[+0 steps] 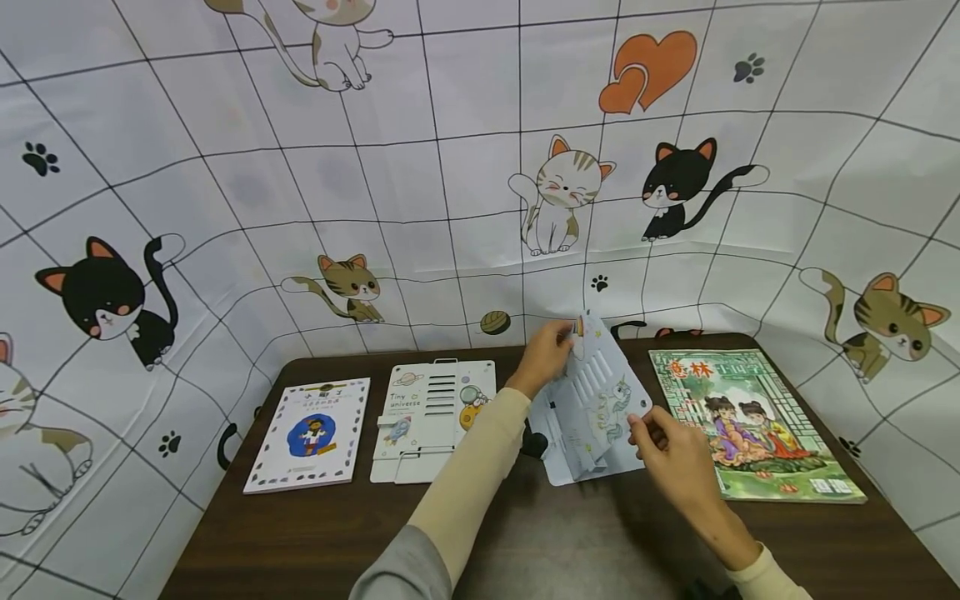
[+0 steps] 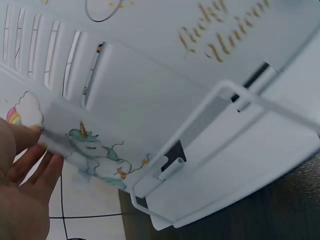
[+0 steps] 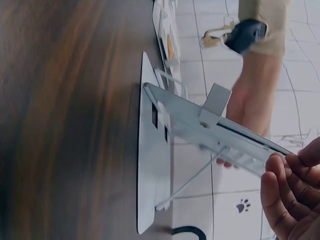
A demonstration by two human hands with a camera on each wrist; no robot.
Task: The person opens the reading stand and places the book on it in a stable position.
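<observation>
A white folding book stand with a unicorn picture and slots stands partly unfolded at the table's middle. Its base plate lies on the tabletop, and the slotted panel leans up from it at an angle. My left hand pinches the panel's left edge near the top; the thumb lies over the printed face in the left wrist view. With thumb and fingertips my right hand pinches the opposite edge near a corner. A wire support spans between panel and base in the right wrist view.
To the left lie a second book stand printed "Tiny universe", folded flat, and a white book with a blue circle. At the right is a green illustrated magazine. Behind the dark wooden table hangs a cat-patterned cloth.
</observation>
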